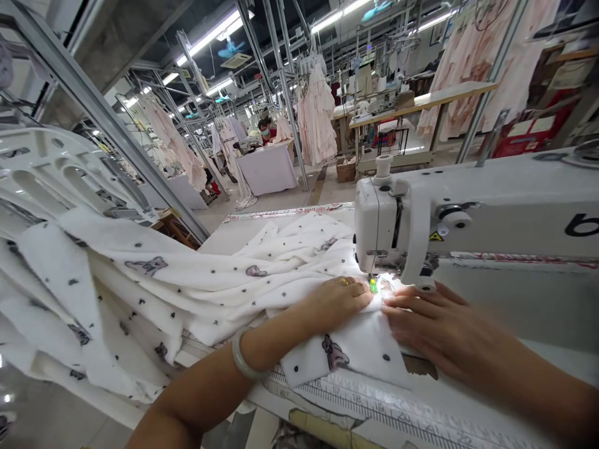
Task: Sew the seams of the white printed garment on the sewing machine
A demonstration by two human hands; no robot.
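White fabric [299,268] printed with dark dots and small animal figures lies across the sewing table and under the needle area of a white sewing machine [381,218]. Flat on this fabric rests my left hand [334,302], fingers stretched toward the lit presser foot [373,284], with a ring and a pale bangle on that arm. My right hand [430,318] is just right of the foot, its fingers extended over the fabric's edge and slightly blurred. A gap of fabric shows between both sets of fingertips.
A printed measuring tape [374,402] runs along the table's front edge. More fabric drapes over a white slatted plastic piece [60,156] at left. Metal poles, hanging pink garments [317,112] and a person [266,131] at a covered table appear behind.
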